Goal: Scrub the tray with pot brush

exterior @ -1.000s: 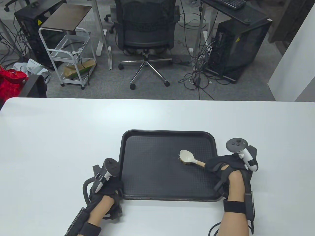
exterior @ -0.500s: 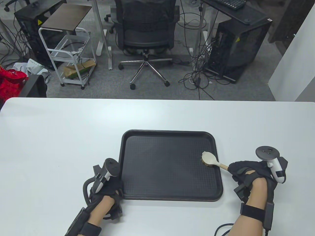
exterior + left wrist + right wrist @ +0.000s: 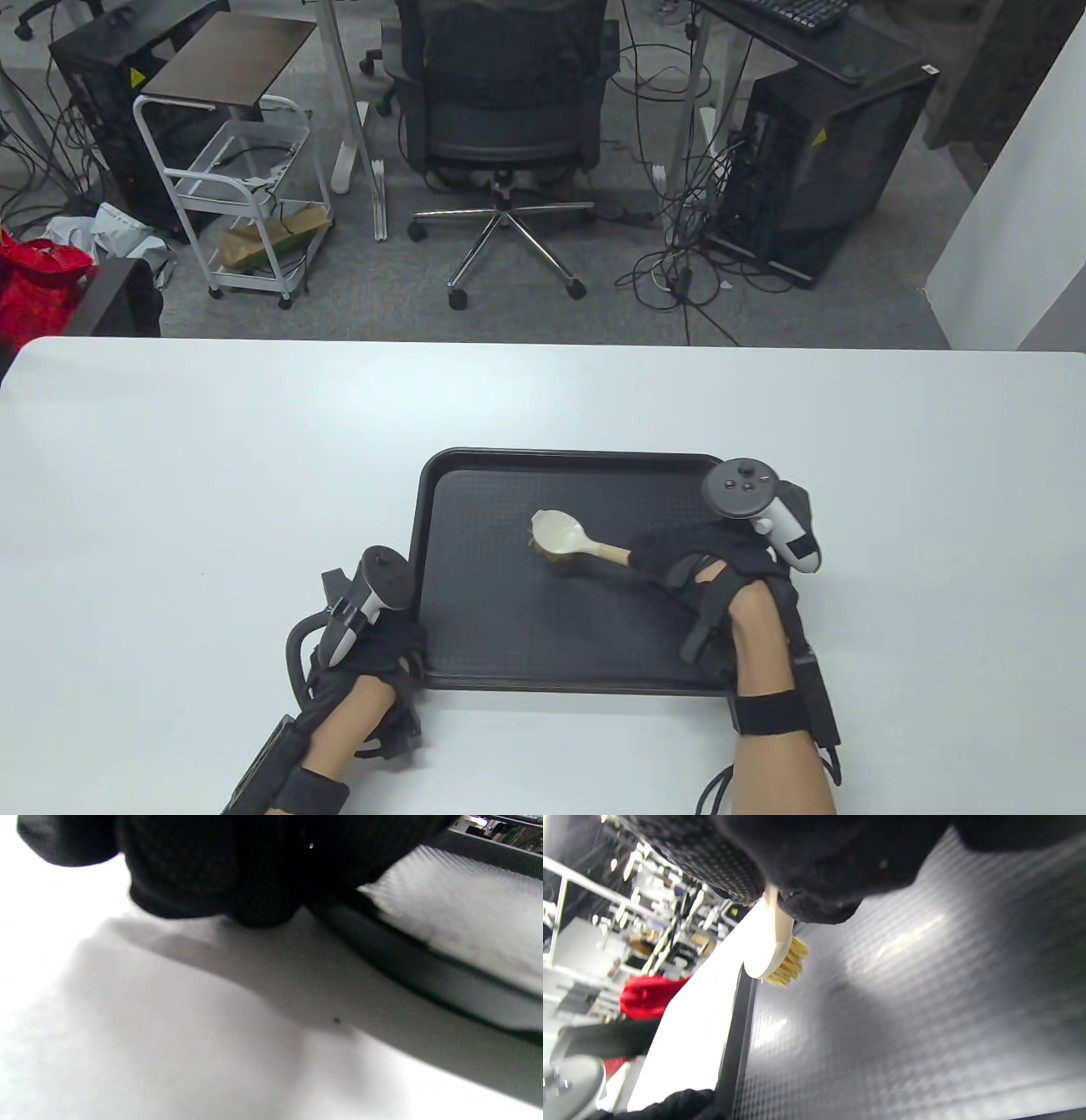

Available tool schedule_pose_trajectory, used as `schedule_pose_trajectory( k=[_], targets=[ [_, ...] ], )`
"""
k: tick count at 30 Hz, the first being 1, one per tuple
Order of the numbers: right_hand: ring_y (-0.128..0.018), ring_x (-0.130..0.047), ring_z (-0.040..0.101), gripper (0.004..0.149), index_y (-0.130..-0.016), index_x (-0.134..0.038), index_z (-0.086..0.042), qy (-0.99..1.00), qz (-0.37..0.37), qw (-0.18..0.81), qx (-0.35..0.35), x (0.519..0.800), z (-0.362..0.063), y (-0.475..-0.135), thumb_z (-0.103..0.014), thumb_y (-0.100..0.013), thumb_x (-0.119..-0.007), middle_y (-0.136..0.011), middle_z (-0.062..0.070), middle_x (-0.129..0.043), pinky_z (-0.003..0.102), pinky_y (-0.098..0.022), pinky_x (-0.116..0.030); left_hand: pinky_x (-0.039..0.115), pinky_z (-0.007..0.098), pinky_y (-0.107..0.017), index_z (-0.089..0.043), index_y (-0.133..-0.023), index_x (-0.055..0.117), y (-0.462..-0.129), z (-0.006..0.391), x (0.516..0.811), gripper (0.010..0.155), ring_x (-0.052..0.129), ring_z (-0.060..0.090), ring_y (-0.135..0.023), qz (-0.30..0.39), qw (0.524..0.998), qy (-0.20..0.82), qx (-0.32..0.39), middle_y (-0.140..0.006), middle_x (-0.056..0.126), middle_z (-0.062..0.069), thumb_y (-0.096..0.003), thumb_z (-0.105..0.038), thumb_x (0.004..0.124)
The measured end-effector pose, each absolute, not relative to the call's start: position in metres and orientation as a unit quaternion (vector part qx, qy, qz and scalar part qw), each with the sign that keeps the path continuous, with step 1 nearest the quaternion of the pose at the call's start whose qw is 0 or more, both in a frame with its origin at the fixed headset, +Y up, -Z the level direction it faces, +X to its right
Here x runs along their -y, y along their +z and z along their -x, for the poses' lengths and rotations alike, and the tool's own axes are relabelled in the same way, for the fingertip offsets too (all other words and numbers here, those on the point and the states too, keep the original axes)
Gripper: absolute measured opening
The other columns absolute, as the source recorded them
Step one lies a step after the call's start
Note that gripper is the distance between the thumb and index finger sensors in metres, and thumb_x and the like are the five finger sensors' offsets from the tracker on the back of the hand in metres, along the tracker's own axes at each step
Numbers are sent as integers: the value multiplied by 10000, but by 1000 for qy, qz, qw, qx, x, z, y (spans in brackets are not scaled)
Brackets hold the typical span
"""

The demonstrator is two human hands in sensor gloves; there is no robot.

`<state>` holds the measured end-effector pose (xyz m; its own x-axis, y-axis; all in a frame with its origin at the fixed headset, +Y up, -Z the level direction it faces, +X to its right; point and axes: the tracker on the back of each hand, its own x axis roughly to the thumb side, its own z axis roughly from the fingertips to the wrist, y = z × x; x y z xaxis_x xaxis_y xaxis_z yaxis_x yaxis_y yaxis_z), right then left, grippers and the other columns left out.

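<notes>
White surface, office chair behind; black tray at the near middle. Left hand: at the tray's near-left corner, grip curled on its rim, per left wrist view. Right hand: grip wrapped round pot brush handle, head mid-tray; right wrist view alone shows the tan bristles at the textured floor.

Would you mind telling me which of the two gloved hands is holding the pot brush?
The right hand grips the pot brush by its handle over the tray; the left hand only holds the tray's near-left corner.
</notes>
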<state>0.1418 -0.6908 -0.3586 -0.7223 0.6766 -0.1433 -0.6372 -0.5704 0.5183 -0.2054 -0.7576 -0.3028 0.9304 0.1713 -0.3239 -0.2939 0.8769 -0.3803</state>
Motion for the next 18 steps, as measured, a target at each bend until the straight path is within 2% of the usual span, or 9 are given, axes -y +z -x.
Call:
schedule_pose_trajectory(
  k=[7,14,18],
  targets=[
    [-75,-955,166,529,-913,-770,-72,897,-61,362,-247,706,-68,-352,-370,-481,-837,-509,113,-966,399,-119,-837,845,472,-401,-73,-856,702,-303,205,757,601,1014,183,-374,219,958,119,-140,-637,930,11,-415,-460,829],
    [-83,-964,172,525,-913,-774,-81,905,-85,325,-260,719,-36,-342,-374,-481,-831,-513,111,-966,401,-123,-839,843,473,-403,-74,-857,701,-302,205,758,601,1013,184,-378,217,958,122,-140,-639,928,11,-415,-460,828],
    [-91,-968,183,523,-917,-770,-92,907,-85,318,-261,720,-33,-341,-377,-482,-824,-518,114,-965,410,-128,-838,840,475,-406,-74,-858,699,-302,206,758,601,1012,186,-381,217,958,126,-139,-640,926,12,-414,-458,828]
  ],
)
